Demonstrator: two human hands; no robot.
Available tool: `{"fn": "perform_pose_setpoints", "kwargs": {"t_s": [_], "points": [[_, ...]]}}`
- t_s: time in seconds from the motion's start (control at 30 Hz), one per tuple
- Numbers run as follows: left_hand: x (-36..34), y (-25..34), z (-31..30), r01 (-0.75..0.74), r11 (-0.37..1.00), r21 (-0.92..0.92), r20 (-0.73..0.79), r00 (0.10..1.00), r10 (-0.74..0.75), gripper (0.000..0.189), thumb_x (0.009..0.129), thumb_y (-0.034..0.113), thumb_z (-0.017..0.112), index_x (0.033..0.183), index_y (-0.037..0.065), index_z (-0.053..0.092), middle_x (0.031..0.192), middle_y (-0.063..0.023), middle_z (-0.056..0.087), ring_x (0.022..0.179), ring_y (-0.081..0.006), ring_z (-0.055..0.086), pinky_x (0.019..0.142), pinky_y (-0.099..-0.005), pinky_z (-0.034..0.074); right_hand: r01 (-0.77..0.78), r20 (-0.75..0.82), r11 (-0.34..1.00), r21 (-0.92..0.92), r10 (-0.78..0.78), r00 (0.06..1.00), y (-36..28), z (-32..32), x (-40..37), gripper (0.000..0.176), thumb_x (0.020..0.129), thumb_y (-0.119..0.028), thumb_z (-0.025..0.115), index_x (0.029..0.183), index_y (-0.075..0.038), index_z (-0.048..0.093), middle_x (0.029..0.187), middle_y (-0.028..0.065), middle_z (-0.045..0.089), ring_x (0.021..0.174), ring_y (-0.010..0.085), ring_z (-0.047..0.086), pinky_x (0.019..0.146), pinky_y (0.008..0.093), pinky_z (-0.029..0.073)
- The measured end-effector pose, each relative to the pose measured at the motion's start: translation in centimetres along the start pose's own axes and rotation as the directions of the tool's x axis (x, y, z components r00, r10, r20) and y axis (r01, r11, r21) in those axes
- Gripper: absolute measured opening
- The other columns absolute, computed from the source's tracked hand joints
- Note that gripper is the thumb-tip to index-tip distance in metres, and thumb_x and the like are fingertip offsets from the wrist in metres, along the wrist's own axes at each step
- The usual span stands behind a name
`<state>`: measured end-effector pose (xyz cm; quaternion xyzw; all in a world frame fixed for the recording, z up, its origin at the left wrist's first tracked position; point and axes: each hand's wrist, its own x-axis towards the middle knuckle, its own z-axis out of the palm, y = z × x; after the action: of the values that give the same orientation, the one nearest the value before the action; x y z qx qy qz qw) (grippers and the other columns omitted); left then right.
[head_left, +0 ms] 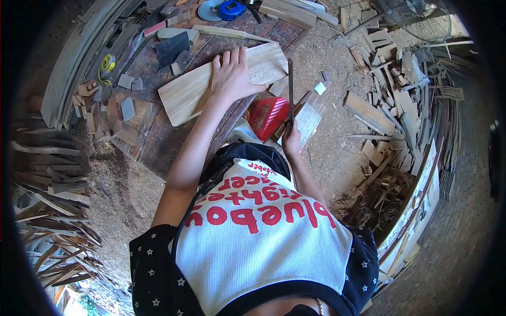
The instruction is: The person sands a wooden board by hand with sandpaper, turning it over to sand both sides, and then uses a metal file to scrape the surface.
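A pale wooden board (pixel 184 96) lies at a slant across the near edge of the workbench, with pencil-like marks near its right end. My left hand (pixel 230 75) spans it from above, fingers over the far edge and thumb along the near edge, gripping it. In my right hand (pixel 291 139) is a long, flat, dark file (pixel 290 89), closed in my fingers at its lower end. The file points away from me, and its upper part is right at the board's right end. Below that end, a red plastic container (pixel 270 118) stands beside the bench.
On the workbench (pixel 158 139) are a blue tape measure (pixel 231 9), a yellow tape measure (pixel 107 63), a dark sheet (pixel 173 49) and wood offcuts. A light plank (pixel 308 118) stands right of the red container. Scrap wood (pixel 403 97) is heaped at right on sawdust-covered ground.
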<state>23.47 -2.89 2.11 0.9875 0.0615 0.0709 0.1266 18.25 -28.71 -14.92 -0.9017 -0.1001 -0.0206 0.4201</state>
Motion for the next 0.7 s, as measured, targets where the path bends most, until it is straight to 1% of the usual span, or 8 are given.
{"fn": "perform_pose_setpoints", "kwargs": {"t_s": [0.1, 0.17, 0.27, 0.4, 0.47, 0.53, 0.6, 0.7], "points": [[-0.1, -0.1, 0.2, -0.014, 1.0, 0.014, 0.007, 1.0, 0.014, 0.108, 0.056, 0.06, 0.076, 0.134, -0.003, 0.036, 0.13, -0.0174, 0.046, 0.12, -0.0296, 0.043, 0.102, -0.044, 0.028, -0.048, -0.011, 0.997, -0.067, 0.047, 0.999, -3.5, -0.7, 3.2, 0.015, 0.096, -0.012, 0.045, 0.105, -0.001, 0.049, 0.074, 0.0266, 0.06, 0.069, 0.0473, 0.058, 0.056, 0.0512, 0.042], [-0.3, 0.1, 0.6, -0.05, 0.999, -0.01, -0.039, 0.998, 0.05, 0.108, 0.055, 0.06, 0.076, 0.134, -0.002, 0.036, 0.129, -0.0166, 0.046, 0.119, -0.0292, 0.043, 0.101, -0.0434, 0.028, 0.125, -0.089, 0.992, 0.02, -0.122, 0.989, -7.1, -1.0, 7.2, 0.014, 0.091, -0.007, 0.049, 0.104, -0.002, 0.049, 0.073, 0.0254, 0.06, 0.068, 0.0457, 0.06, 0.055, 0.0499, 0.043], [-0.3, 0.2, 0.2, -0.027, 1.0, -0.015, -0.019, 0.999, 0.027, 0.107, 0.055, 0.06, 0.076, 0.133, -0.001, 0.037, 0.128, -0.0162, 0.047, 0.118, -0.0292, 0.044, 0.1, -0.0434, 0.028, 0.094, -0.087, 0.996, 0.003, -0.093, 0.992, -9.8, -1.5, 9.0, 0.014, 0.091, -0.007, 0.049, 0.104, -0.002, 0.05, 0.075, 0.0257, 0.061, 0.069, 0.0452, 0.06, 0.057, 0.0504, 0.043], [-0.1, 0.2, 0.3, -0.017, 1.0, -0.015, -0.023, 1.0, 0.017, 0.106, 0.055, 0.06, 0.076, 0.133, -0.001, 0.037, 0.128, -0.0162, 0.047, 0.118, -0.0291, 0.044, 0.101, -0.0438, 0.028, 0.006, -0.086, 1.0, 0.009, -0.005, 0.996, -2.5, 0.7, 3.4, 0.015, 0.093, -0.009, 0.046, 0.107, -0.005, 0.051, 0.074, 0.0241, 0.061, 0.07, 0.0442, 0.062, 0.057, 0.0499, 0.044], [-0.2, 0.0, 0.5, -0.02, 1.0, -0.004, -0.025, 1.0, 0.019, 0.106, 0.056, 0.06, 0.075, 0.132, -0.002, 0.037, 0.128, -0.0162, 0.047, 0.119, -0.0292, 0.043, 0.101, -0.0438, 0.028, -0.02, -0.032, 0.995, 0.097, 0.023, 0.999, 0.0, 0.5, -0.4, 0.016, 0.093, -0.008, 0.046, 0.108, -0.005, 0.051, 0.072, 0.0238, 0.06, 0.069, 0.0441, 0.062, 0.057, 0.0502, 0.045], [-0.1, 0.2, 0.2, -0.021, 1.0, -0.002, -0.008, 1.0, 0.021, 0.107, 0.056, 0.061, 0.075, 0.133, -0.002, 0.036, 0.129, -0.0163, 0.047, 0.119, -0.0292, 0.043, 0.101, -0.0437, 0.028, -0.097, 0.052, 0.994, 0.053, 0.095, 0.994, 0.3, 0.1, -0.1, 0.02, 0.095, -0.01, 0.044, 0.112, 0.0, 0.049, 0.08, 0.0258, 0.061, 0.077, 0.0449, 0.061, 0.06, 0.0457, 0.047], [-0.3, 0.3, 0.3, -0.033, 0.999, 0.004, 0.018, 0.999, 0.032, 0.108, 0.056, 0.061, 0.075, 0.134, -0.003, 0.036, 0.129, -0.0163, 0.046, 0.12, -0.0292, 0.043, 0.101, -0.0436, 0.028, -0.001, -0.012, 1.0, -0.02, 0.0, 1.0, -2.5, -0.4, 3.2, 0.019, 0.095, -0.009, 0.043, 0.111, -0.001, 0.05, 0.079, 0.0261, 0.06, 0.075, 0.0449, 0.061, 0.059, 0.0457, 0.046], [-0.7, 0.3, 0.8, -0.073, 0.997, 0.001, -0.027, 0.997, 0.073, 0.11, 0.056, 0.061, 0.075, 0.135, -0.004, 0.034, 0.131, -0.0162, 0.045, 0.12, -0.0293, 0.043, 0.101, -0.0434, 0.028, 0.064, -0.095, 0.996, 0.056, -0.059, 0.994, -8.6, -1.4, 7.8, 0.017, 0.092, -0.007, 0.047, 0.108, -0.003, 0.051, 0.074, 0.0259, 0.061, 0.07, 0.0447, 0.061, 0.057, 0.0505, 0.045]]}}
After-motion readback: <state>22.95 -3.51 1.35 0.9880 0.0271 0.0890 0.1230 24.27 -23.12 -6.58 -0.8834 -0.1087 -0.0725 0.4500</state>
